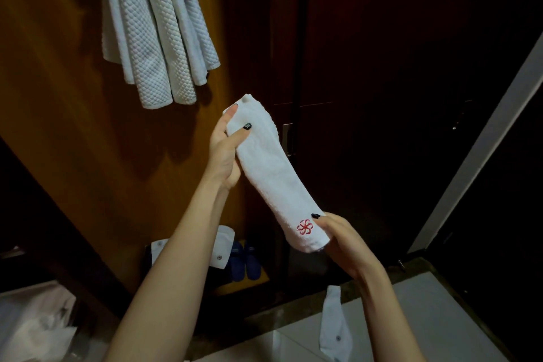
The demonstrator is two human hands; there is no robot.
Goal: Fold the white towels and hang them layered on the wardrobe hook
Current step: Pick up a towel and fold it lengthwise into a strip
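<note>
A white towel (273,173) folded into a long narrow strip, with a red flower emblem near its lower end, stretches diagonally between my hands. My left hand (224,150) grips its upper end, thumb across the front. My right hand (338,232) holds the lower end beside the emblem. Several white waffle-textured towels (152,32) hang bunched at the upper left against the wooden wardrobe panel; the hook itself is hidden above them.
Dark wardrobe doors (382,67) with a metal handle (288,138) stand behind the towel. Blue slippers (245,261) and white slippers (223,247) sit in the wardrobe's bottom. One white slipper (333,329) lies on the pale floor tiles. A white plastic bag (35,323) lies at lower left.
</note>
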